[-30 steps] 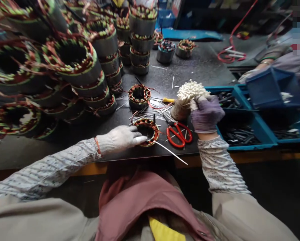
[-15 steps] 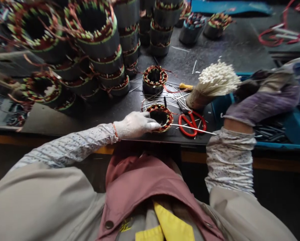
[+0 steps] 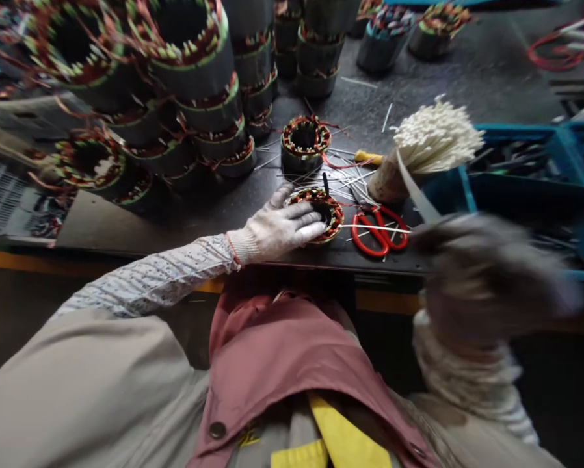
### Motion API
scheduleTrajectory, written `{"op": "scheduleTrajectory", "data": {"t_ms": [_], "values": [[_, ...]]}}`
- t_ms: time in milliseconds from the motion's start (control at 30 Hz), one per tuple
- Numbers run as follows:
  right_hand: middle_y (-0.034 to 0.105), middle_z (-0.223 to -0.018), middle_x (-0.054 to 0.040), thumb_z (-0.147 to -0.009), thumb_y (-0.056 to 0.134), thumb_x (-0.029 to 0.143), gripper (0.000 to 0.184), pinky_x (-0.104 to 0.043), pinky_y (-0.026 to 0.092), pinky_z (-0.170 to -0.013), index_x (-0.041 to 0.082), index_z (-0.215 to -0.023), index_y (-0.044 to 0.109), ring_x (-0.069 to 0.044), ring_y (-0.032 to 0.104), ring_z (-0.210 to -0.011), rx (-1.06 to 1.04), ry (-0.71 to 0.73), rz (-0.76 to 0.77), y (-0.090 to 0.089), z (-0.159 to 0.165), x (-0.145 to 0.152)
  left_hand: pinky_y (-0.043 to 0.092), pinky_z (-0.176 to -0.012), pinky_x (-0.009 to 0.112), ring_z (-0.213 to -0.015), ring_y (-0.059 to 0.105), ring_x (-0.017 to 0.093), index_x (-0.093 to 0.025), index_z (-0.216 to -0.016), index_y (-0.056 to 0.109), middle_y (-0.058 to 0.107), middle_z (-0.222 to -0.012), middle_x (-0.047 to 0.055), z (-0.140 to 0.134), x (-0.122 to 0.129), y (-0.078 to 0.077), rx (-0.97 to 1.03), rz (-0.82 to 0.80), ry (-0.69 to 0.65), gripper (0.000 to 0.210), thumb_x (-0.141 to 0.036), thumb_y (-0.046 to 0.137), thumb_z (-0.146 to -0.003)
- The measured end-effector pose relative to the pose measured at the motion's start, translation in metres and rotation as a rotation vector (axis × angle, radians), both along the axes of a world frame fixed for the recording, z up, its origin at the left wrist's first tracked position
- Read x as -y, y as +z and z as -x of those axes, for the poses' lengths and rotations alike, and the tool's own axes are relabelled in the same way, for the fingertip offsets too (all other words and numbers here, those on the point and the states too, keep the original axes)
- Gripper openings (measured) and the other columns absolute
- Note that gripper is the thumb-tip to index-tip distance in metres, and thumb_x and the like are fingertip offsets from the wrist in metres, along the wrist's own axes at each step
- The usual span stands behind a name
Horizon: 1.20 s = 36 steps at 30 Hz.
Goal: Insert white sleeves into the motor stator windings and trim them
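My left hand, in a whitish glove, lies across the near stator, its fingers stretched over the ring of copper windings and the bore. A thin white stick reaches rightward from that stator's edge. My right hand, in a darker glove, is smeared by motion in front of the blue bin; a pale flat strip projects from its fingers toward the stick bundle. Red-handled scissors lie between the hands. Just behind the near stator stands another stator.
Stacks of stators fill the left and back left. A bundle of white sticks stands upright beside a yellow handle. Loose sticks litter the bench around the stators. A blue bin with dark strips sits at right.
My right hand has come back from the bin, toward me, with a pale strip now showing at its fingers. My left hand's fingers have spread flatter over the stator.
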State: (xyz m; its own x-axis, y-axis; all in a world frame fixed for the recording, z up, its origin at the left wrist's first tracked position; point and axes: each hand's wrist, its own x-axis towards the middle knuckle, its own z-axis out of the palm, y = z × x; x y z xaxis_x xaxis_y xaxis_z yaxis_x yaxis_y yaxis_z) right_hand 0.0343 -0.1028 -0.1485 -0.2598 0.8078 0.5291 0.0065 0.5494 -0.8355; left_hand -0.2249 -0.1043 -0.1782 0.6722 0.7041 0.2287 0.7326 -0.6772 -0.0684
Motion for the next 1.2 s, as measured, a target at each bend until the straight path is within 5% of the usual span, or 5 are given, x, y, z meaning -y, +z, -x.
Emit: {"op": "scheduleTrajectory", "data": {"t_ms": [133,267,567,867,1200], "values": [[0.072,-0.106,-0.0011,-0.079,0.061,0.001,0.037,-0.035,0.060,-0.083,0.028,-0.103,0.068,-0.019,0.069,-0.097,0.087,0.103,-0.009,-0.048,0.008,0.074,0.035,-0.108,0.042,-0.102,0.063,0.020,-0.021,-0.126,0.058,0.071,-0.106,0.007,-0.003,-0.011,0.001,0.048,0.173,0.080,0.040,-0.035,0.059,-0.089],[0.071,-0.111,-0.0041,-0.080,0.059,0.000,0.036,-0.039,0.057,-0.092,0.026,-0.104,0.067,-0.021,0.068,-0.103,0.059,0.069,0.098,-0.077,0.013,0.098,0.032,-0.109,0.042,-0.102,0.063,0.019,-0.024,-0.126,0.058,0.070,-0.104,0.006,-0.006,-0.015,0.005,0.094,0.237,0.108,0.039,-0.034,0.060,-0.088],[0.074,-0.098,-0.0033,-0.083,0.062,0.011,0.022,-0.033,0.061,-0.082,0.025,-0.098,0.070,-0.019,0.071,-0.094,0.013,0.009,0.153,-0.072,0.031,0.072,0.035,-0.108,0.044,-0.109,0.061,0.023,-0.021,-0.126,0.058,0.068,-0.111,0.009,-0.004,-0.013,0.001,0.233,0.270,0.171,0.043,-0.037,0.062,-0.086],[0.073,-0.103,-0.0026,-0.081,0.063,0.005,0.033,-0.034,0.061,-0.085,0.027,-0.104,0.071,-0.019,0.070,-0.096,-0.012,-0.067,0.274,-0.070,0.015,0.102,0.035,-0.109,0.048,-0.111,0.061,0.024,-0.021,-0.124,0.059,0.068,-0.111,0.009,-0.006,-0.016,0.006,0.192,0.309,0.136,0.039,-0.035,0.061,-0.088],[0.075,-0.087,-0.0018,-0.082,0.065,0.020,0.015,-0.029,0.061,-0.076,0.024,-0.096,0.070,-0.017,0.072,-0.080,-0.002,-0.220,0.055,-0.098,0.074,0.029,0.046,-0.102,0.035,-0.119,0.057,0.021,-0.015,-0.129,0.054,0.068,-0.115,0.009,-0.009,-0.001,-0.014,0.645,0.240,0.278,0.049,-0.026,0.064,-0.082]]}}
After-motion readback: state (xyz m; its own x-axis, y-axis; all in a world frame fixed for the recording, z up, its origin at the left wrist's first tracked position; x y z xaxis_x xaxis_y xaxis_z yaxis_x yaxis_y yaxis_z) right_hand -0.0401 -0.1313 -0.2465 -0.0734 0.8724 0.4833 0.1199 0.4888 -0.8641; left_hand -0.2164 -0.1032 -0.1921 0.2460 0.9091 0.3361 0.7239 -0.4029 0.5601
